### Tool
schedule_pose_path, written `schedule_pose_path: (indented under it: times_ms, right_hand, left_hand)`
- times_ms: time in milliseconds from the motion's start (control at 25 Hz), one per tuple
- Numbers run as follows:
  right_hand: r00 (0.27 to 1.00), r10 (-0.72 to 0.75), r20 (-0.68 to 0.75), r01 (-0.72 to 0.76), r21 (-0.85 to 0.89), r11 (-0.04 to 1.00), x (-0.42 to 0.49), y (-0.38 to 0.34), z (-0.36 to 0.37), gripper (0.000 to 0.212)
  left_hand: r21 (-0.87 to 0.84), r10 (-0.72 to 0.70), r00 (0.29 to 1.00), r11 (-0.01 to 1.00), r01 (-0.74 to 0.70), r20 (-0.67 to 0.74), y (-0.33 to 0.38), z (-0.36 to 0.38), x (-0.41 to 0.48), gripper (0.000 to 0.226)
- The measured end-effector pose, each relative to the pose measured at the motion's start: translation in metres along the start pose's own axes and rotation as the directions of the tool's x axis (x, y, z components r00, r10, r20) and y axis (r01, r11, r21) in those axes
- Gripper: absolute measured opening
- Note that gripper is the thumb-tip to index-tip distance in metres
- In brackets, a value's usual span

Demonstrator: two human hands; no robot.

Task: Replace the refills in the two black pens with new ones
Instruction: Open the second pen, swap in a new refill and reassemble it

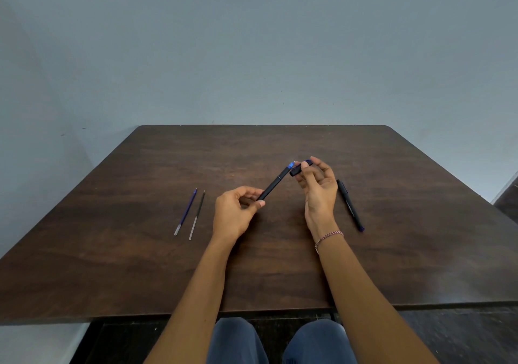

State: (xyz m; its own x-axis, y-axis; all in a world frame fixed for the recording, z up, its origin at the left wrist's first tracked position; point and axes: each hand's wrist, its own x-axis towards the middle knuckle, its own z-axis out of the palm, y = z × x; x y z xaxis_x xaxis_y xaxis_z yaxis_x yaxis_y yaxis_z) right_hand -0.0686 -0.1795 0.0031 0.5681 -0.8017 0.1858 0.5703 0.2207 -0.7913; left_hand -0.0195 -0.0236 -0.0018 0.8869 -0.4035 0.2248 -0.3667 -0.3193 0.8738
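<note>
My left hand [235, 212] grips the lower end of a black pen [276, 183], which points up and to the right with its blue tip bare. My right hand [318, 188] pinches the pen's black cap [300, 168] just right of that tip, apart from the pen. A second black pen [350, 205], capped, lies on the table to the right of my right hand. Two loose refills lie side by side at the left: a blue refill [186, 211] and a black refill [197, 213].
Everything lies on a dark wooden table [140, 265] that stands against a plain grey wall. My knees show below the table's near edge. A beaded bracelet sits on my right wrist [329, 237].
</note>
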Motion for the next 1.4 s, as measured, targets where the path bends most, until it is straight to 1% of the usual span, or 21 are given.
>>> schedule_pose_path:
  times_ms: [400,560,680,920,1040,1200,1400]
  right_hand:
    - [0.994,-0.053,-0.096,0.063,0.102,0.993,0.0036,-0.0022,-0.0031,0.022]
    - [0.992,-0.048,-0.12,0.058,0.084,0.995,0.0049,-0.0015,-0.0039,0.031]
    - [0.989,-0.052,-0.141,0.064,0.081,0.995,0.0052,-0.0013,-0.0052,0.03]
    - [0.99,-0.033,-0.134,0.041,0.057,0.998,0.0068,-0.0007,-0.0057,0.034]
    - [0.99,-0.036,-0.135,0.042,0.048,0.998,0.007,-0.0009,-0.0059,0.033]
    - [0.991,-0.048,-0.122,0.052,0.029,0.998,0.0065,-0.002,-0.0047,0.025]
    - [0.991,-0.07,-0.117,0.068,-0.022,0.997,0.0069,-0.0014,-0.0056,0.026]
  left_hand:
    - [0.013,0.016,1.0,1.0,-0.016,0.002,0.0016,-0.0003,-0.0004,0.024]
    - [0.017,0.024,1.0,1.0,-0.024,-0.002,0.0027,-0.0014,-0.0015,0.026]
    - [0.028,0.025,1.0,0.999,-0.025,-0.003,0.0035,-0.002,-0.002,0.028]
    - [0.035,0.021,1.0,0.999,-0.02,-0.012,0.0046,-0.002,-0.0016,0.029]
    - [0.03,0.018,1.0,0.999,-0.018,-0.019,0.0043,-0.0017,-0.0011,0.028]
    - [0.027,0.003,1.0,1.0,-0.002,-0.03,0.004,-0.002,-0.0004,0.026]
    - [0.052,0.015,0.998,0.999,-0.012,-0.053,0.0037,-0.0014,-0.0008,0.024]
